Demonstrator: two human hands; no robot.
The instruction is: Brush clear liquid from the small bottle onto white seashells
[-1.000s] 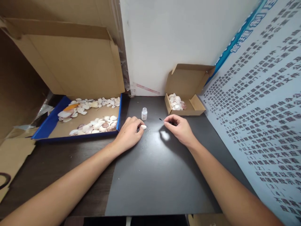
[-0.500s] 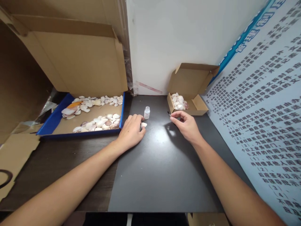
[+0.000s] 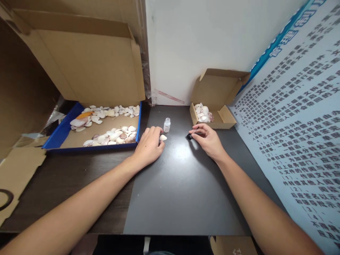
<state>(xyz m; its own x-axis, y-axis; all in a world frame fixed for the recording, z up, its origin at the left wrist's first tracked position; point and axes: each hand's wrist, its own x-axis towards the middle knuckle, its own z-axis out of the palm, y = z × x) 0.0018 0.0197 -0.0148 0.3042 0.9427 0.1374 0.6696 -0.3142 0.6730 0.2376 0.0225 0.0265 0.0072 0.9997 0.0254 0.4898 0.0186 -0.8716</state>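
My left hand (image 3: 149, 144) rests on the black mat (image 3: 183, 191), its fingertips curled onto a small white shell (image 3: 163, 137). A small clear bottle (image 3: 166, 125) with no cap stands just beyond that shell. My right hand (image 3: 208, 140) lies on the mat to the right, fingers pinched on a thin black brush with a black cap (image 3: 190, 135) that touches the mat. The small cardboard box (image 3: 222, 122) with shells lies just behind my right hand.
A blue tray (image 3: 60, 134) lined with cardboard holds many shells at the left, with a large open cardboard lid (image 3: 85, 60) standing behind it. A white wall is at the back. A printed poster (image 3: 300, 117) leans along the right side.
My right hand lowered the black brush from above the mat down onto it, near the small box. My left hand stayed on the white shell. The camera view drifted slightly.
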